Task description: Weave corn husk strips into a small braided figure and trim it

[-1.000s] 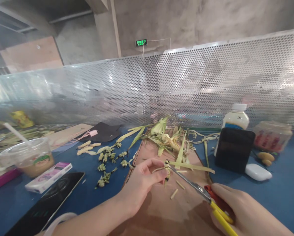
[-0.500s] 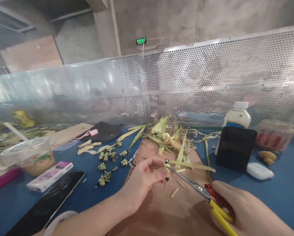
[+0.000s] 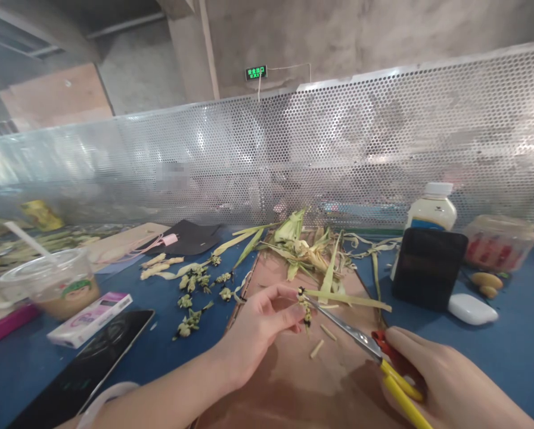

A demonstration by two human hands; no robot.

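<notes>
Between the thumb and fingers of my left hand is a small knotted piece of plant husk, pale green with dark bits at its top and bottom. My right hand grips scissors by their yellow and red handles. The tips of the blades touch or nearly touch the upper part of the knotted piece; which of the two I cannot tell. Under both hands lies a brown cardboard sheet, with short cut bits on it. A heap of green and yellow husks covers its far end.
Several similar knotted pieces lie left of the cardboard on the blue table. Further left are a phone, a small box and a drink cup. On the right stand a bottle, a black device and a white case.
My left fingers have shifted slightly on the knotted piece, so more of it shows below the thumb. The scissors' blades look closer together, and the right hand has barely moved.
</notes>
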